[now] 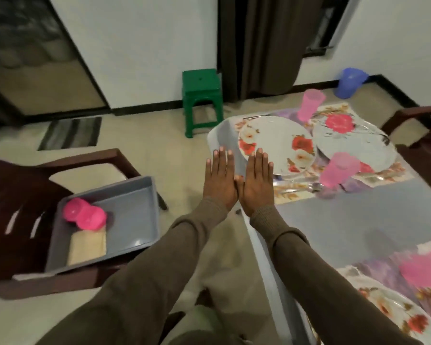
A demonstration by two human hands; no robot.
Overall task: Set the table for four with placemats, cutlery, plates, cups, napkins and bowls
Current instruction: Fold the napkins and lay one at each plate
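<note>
The right half of the frame is taken up by the grey table (346,220), its left edge running diagonally from upper centre to bottom right, with open beige floor (179,140) left between that edge and the dark chair (15,195) at the left. On the chair a grey tray (135,220) is seen holding pink bowls (84,216) and a beige napkin stack (87,246), while floral plates (276,143) and pink cups (340,171) are laid on placemats (383,179) at the upper right. At frame centre, over the table's edge, the left hand (219,180) and right hand (258,184) are held flat, fingers straight, thumbs touching, nothing gripped.

floral plates (276,143), pink cups (340,170) on placemats (294,195)
</note>
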